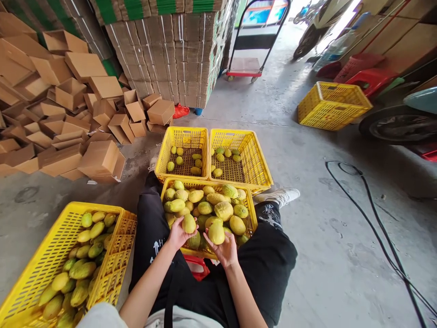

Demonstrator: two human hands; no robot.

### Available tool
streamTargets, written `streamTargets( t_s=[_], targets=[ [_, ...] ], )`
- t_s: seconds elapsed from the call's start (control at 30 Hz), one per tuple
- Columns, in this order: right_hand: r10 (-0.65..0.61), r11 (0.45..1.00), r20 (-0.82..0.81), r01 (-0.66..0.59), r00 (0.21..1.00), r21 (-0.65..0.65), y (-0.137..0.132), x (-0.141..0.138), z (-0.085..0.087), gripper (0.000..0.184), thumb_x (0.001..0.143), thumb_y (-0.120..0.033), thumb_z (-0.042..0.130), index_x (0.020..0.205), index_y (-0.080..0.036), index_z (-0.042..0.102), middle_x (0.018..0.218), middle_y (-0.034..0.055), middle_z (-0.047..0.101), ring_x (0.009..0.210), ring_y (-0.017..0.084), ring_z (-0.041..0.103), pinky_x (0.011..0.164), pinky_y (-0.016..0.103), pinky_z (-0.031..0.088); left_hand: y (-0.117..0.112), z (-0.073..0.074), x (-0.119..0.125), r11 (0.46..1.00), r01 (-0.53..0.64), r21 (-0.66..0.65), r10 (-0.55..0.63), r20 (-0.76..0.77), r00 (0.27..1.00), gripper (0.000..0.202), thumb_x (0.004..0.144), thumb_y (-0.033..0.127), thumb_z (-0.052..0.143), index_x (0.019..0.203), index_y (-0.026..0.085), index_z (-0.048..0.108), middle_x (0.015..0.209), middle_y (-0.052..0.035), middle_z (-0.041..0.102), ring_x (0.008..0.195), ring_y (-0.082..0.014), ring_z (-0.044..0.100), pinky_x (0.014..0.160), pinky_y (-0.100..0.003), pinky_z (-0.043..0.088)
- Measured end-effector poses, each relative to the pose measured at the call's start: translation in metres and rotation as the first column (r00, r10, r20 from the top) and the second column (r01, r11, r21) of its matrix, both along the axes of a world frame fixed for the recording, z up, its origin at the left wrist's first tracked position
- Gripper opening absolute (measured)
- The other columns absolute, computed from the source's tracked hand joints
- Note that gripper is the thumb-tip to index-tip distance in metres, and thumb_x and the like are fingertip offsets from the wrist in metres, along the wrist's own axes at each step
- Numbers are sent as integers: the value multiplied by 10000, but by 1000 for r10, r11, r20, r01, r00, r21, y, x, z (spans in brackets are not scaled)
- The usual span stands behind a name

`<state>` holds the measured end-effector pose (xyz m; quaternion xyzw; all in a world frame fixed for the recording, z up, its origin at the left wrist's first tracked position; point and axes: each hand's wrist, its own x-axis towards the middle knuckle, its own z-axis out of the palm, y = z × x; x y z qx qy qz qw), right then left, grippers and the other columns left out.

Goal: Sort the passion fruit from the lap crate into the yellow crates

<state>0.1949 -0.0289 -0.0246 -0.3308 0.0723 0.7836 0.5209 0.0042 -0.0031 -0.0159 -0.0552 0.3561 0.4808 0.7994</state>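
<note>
My left hand (179, 235) is closed around a small yellow-green papaya (189, 223). Beside it, my right hand (226, 251) cradles a second papaya (216, 233) with a narrow neck, fingers curled under it. Both hands are over the near side of a yellow plastic crate (253, 214) between my legs, heaped with yellow and green papayas (224, 211). Just beyond it, two more yellow crates stand side by side. The left one (157, 169) and the right one (261, 160) each have several papayas on the bottom.
At my lower left stands a crate (32, 269) with many papayas. Loose cardboard boxes (99, 157) are piled at the left, near bundled flat cartons (170, 59). A hand trolley (244, 66), another yellow crate (332, 107) and a black cable (375, 218) are ahead and right.
</note>
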Motion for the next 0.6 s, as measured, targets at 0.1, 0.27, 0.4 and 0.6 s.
streamTargets(
  t_s=[0.1,0.27,0.4,0.6],
  targets=[
    [0,1000,28,1,1000,-23,0,0,-2,242,719,-328,622,933,-215,635,887,47,709,936,264,648,800,496,544,2,0,-1,1000,5,-13,-5,-23,1000,313,808,365,549,1007,123,553,858,-101,645,671,-170,624,455,-212,450],
    [21,1000,47,-21,999,-8,1,-1,-6,200,738,-317,612,892,-192,637,876,58,710,888,253,662,737,434,569,3,-3,1,999,31,-23,-33,-68,997,306,800,417,544,934,142,549,740,-58,614,524,-111,557,342,-152,314],
    [25,1000,33,-26,999,17,1,-4,-2,242,746,-283,604,970,-194,626,962,60,714,901,236,666,761,410,566,2,-4,2,996,86,-8,-86,-102,991,295,792,388,545,993,172,544,732,-47,613,514,-121,567,354,-157,307],
    [36,999,12,-36,999,20,1,-3,1,279,737,-311,608,1002,-226,613,963,47,717,970,259,652,823,473,534,1,-2,1,996,60,-70,-66,-99,993,336,802,399,499,1010,140,548,748,-94,631,584,-170,598,472,-239,442]
  ],
)
